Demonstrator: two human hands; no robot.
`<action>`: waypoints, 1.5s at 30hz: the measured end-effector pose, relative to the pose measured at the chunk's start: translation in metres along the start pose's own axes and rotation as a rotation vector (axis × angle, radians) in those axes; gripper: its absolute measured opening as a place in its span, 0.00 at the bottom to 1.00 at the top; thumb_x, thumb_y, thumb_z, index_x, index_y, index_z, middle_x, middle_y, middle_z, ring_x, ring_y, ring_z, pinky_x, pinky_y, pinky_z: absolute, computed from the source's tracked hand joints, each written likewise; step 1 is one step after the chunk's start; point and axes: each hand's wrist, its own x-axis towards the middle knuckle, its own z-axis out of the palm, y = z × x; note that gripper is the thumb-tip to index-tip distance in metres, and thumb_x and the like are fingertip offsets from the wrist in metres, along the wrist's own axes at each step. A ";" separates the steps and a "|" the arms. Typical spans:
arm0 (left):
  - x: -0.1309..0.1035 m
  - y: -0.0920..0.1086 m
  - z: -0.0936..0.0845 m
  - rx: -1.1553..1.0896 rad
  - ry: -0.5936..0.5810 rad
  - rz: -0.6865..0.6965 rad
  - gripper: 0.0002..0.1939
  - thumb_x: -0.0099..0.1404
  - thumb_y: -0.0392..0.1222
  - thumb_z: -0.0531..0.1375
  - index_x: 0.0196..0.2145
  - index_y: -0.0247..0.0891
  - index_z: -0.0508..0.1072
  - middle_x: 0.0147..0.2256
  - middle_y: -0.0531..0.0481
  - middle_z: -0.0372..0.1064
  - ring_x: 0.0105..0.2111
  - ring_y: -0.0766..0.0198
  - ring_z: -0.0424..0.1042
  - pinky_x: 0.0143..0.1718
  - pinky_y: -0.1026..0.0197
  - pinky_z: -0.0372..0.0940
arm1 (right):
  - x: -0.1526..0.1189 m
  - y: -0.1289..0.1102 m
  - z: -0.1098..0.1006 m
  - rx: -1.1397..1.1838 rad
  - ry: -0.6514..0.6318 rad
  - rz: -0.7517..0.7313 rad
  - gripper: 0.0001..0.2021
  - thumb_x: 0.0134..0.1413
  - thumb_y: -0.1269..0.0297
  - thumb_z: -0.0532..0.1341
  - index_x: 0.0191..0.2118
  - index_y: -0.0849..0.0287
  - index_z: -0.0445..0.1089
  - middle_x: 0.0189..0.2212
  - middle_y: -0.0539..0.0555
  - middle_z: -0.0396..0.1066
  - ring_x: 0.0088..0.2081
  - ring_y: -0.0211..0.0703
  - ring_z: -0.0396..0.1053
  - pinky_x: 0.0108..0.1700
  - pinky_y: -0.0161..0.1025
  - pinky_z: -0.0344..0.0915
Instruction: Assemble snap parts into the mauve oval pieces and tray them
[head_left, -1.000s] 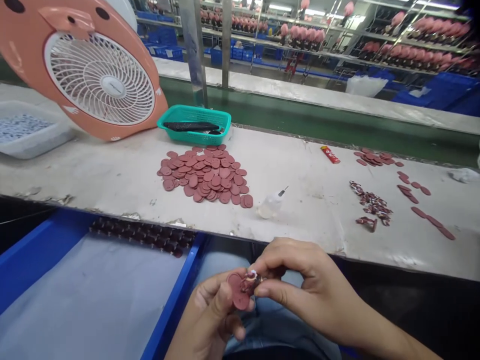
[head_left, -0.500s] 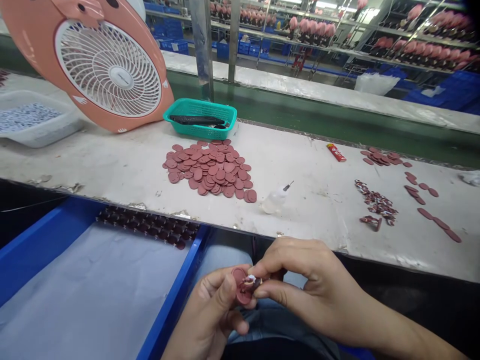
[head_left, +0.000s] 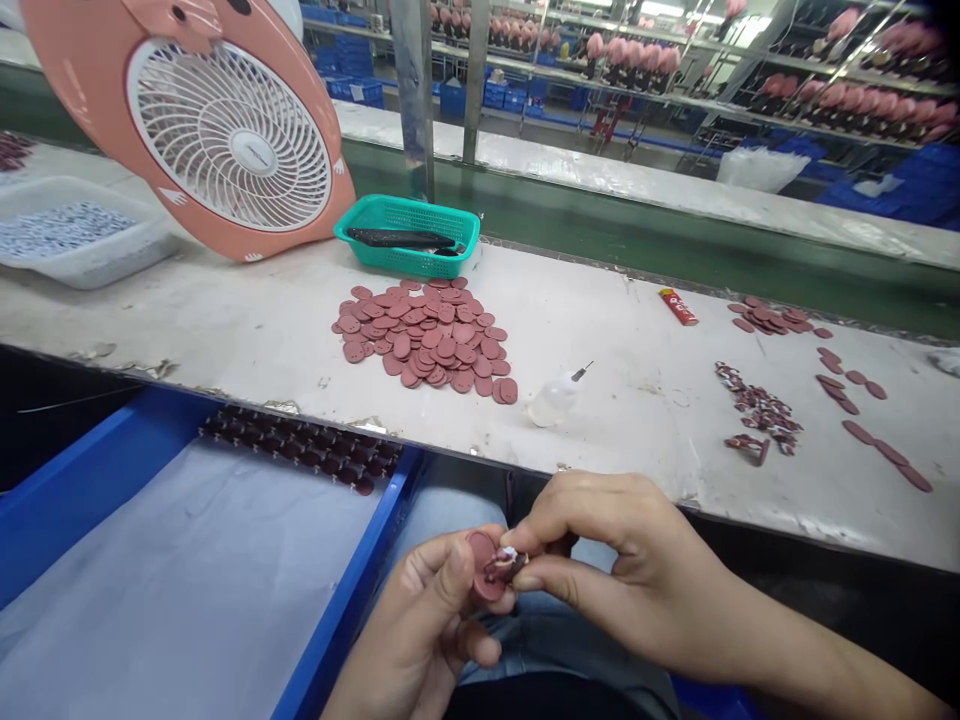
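Head view: dark red oval disc with small painted figure against its face, both above the person's lap, in front of the worktop edge. Fingers cover part of the figure; its form and the exact contact with the disc can't be made out. Hands close together: left hand clamped on the disc, thumb on its near side; right hand pinching the figure between thumb and forefinger, back of hand up, forearm running off lower right. Left wrist cut off at bottom.

Worktop: big disc pile in front of green basket, clear bottle with needle tip right of the pile. Small figures in a heap further right, loose discs around. Red tube has lettering, too small to read. Fan top cut off, hub label illegible. Blue crate below left, partly out of frame.
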 end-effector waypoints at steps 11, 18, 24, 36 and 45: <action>0.001 -0.002 -0.006 0.015 0.000 0.006 0.17 0.46 0.50 0.77 0.28 0.36 0.84 0.22 0.52 0.71 0.23 0.70 0.69 0.19 0.73 0.63 | 0.001 -0.004 0.003 -0.104 -0.031 -0.117 0.06 0.62 0.74 0.64 0.42 0.59 0.75 0.33 0.51 0.79 0.34 0.37 0.74 0.38 0.32 0.70; -0.006 0.000 -0.009 0.062 -0.035 0.020 0.19 0.45 0.54 0.76 0.31 0.38 0.85 0.21 0.51 0.73 0.22 0.69 0.69 0.23 0.70 0.63 | -0.002 -0.014 0.004 -0.128 -0.043 -0.184 0.10 0.60 0.76 0.66 0.45 0.56 0.74 0.33 0.52 0.79 0.33 0.36 0.76 0.38 0.29 0.72; -0.002 -0.005 -0.016 0.093 -0.124 0.047 0.18 0.50 0.54 0.74 0.34 0.39 0.85 0.19 0.53 0.66 0.21 0.66 0.66 0.25 0.65 0.63 | -0.006 -0.012 0.007 -0.154 -0.067 -0.147 0.13 0.61 0.72 0.65 0.49 0.48 0.74 0.33 0.52 0.81 0.32 0.42 0.79 0.36 0.34 0.76; -0.002 0.000 -0.019 0.050 -0.126 0.000 0.18 0.49 0.54 0.74 0.33 0.38 0.85 0.23 0.50 0.74 0.23 0.67 0.69 0.24 0.69 0.63 | 0.008 -0.015 0.007 -0.121 -0.130 -0.165 0.10 0.59 0.76 0.66 0.44 0.56 0.73 0.32 0.50 0.79 0.34 0.35 0.76 0.40 0.29 0.73; -0.001 0.004 -0.019 0.056 -0.173 -0.045 0.18 0.53 0.55 0.73 0.30 0.35 0.84 0.24 0.50 0.72 0.25 0.68 0.68 0.22 0.71 0.64 | 0.002 -0.007 -0.002 -0.065 -0.151 -0.061 0.19 0.59 0.69 0.68 0.54 0.48 0.71 0.38 0.49 0.75 0.37 0.34 0.73 0.41 0.29 0.71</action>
